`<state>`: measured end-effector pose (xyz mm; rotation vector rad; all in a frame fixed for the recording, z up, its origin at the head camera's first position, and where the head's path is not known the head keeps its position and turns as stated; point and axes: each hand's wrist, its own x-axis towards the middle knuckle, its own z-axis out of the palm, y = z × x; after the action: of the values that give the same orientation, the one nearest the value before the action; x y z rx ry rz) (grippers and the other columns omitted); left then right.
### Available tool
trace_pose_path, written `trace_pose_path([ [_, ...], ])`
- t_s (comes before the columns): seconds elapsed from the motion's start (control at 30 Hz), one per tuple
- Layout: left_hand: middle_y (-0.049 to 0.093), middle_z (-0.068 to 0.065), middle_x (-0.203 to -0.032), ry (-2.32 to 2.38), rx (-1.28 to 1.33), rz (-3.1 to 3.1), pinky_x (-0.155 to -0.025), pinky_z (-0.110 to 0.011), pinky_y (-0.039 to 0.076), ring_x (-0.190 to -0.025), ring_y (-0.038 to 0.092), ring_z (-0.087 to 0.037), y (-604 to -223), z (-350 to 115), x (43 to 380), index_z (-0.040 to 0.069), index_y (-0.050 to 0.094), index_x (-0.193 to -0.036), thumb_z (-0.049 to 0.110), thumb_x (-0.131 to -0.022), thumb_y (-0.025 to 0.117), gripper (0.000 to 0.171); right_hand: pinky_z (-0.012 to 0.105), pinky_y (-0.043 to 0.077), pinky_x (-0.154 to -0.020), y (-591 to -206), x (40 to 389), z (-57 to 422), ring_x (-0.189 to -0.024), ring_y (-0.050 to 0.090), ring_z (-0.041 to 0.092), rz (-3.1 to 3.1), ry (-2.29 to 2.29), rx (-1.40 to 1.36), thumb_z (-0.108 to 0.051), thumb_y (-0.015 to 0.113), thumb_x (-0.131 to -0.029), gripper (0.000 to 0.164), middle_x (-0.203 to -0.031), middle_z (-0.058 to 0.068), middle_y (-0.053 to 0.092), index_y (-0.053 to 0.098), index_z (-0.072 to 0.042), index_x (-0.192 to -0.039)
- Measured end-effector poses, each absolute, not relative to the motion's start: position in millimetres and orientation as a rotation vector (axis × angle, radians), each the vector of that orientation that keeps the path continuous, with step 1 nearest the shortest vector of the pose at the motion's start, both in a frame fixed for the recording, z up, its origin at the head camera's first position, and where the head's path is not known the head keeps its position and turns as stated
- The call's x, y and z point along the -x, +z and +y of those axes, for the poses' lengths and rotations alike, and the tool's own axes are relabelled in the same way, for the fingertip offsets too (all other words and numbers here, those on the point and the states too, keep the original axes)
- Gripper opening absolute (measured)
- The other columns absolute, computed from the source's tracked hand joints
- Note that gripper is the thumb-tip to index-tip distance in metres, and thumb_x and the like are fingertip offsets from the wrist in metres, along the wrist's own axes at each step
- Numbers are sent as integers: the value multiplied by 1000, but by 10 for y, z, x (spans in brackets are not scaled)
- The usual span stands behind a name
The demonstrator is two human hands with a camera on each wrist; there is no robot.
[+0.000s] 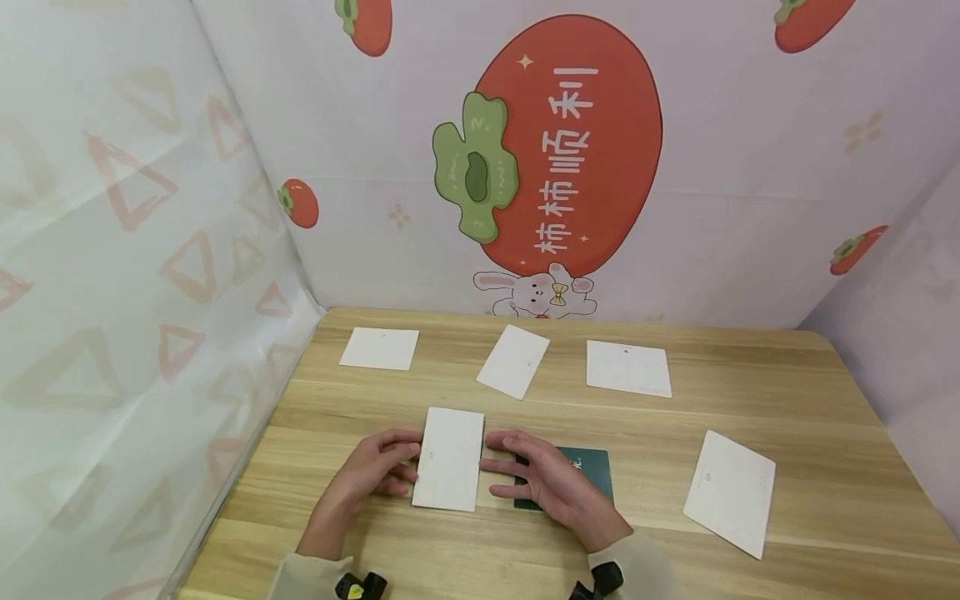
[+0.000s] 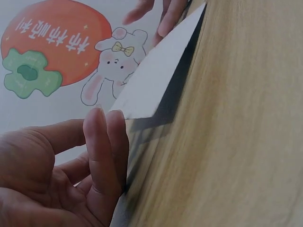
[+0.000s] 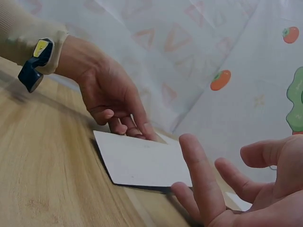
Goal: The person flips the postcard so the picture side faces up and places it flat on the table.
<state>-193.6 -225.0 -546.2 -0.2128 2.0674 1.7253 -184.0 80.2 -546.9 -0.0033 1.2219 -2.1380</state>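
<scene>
A white card (image 1: 448, 458) lies lengthwise between the two hands, a shadow under its edge in the left wrist view. My left hand (image 1: 378, 467) is at the card's left edge, fingers loosely bent and fingertips at or very near the edge. Contact is hard to tell. Opposite it, my right hand (image 1: 551, 479) has its fingers spread toward the right edge, with no grip on the card (image 3: 142, 161). Beneath the right hand is a dark green card (image 1: 592, 471) with white characters, partly covered by that hand.
Along the back of the wooden table (image 1: 750, 392) lie three white cards: a left one (image 1: 380, 348), a tilted middle one (image 1: 513, 362) and a right one (image 1: 628, 367). Another white card (image 1: 731, 493) lies at the right. Printed curtains (image 1: 360, 258) stand behind and beside the table.
</scene>
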Motion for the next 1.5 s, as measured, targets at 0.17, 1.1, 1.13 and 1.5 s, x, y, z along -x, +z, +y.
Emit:
trace_pose_path([
  [0.17, 66, -11, -101, 1716, 191, 2071, -59, -31, 62, -75, 68, -18, -5459, -2223, 1932, 5, 60, -131, 30, -96, 69, 45, 47, 59, -91, -5478, 1841, 804, -131, 54, 35, 1264, -2114, 22, -31, 51, -105, 51, -152, 17, 41, 45, -1, -145],
  [1.1, 72, -11, -97, 1752, 33, 1998, -63, -35, 62, -78, 71, -22, -5452, -2232, 1885, 3, 61, -130, 31, -97, 67, 44, 38, 61, -88, -5461, 1853, 765, -123, 57, 29, 1591, -2123, 50, -13, 60, -101, 43, -142, 17, 51, 51, -7, -143],
  [1.13, 72, -11, -96, 1752, 30, 1994, -62, -34, 62, -77, 71, -22, -5450, -2230, 1884, 3, 60, -131, 31, -97, 67, 44, 38, 61, -87, -5469, 1857, 756, -123, 57, 29, 1606, -2123, 59, -13, 60, -100, 45, -141, 17, 52, 50, -8, -144],
  [1.5, 74, -11, -90, 1781, -35, 1930, -57, -29, 60, -69, 70, -19, -5444, -2226, 1875, 7, 57, -136, 28, -98, 66, 45, 39, 63, -80, -5492, 1874, 705, -109, 62, 27, 1755, -2088, 49, -15, 70, -95, 36, -123, 15, 59, 61, -5, -129],
])
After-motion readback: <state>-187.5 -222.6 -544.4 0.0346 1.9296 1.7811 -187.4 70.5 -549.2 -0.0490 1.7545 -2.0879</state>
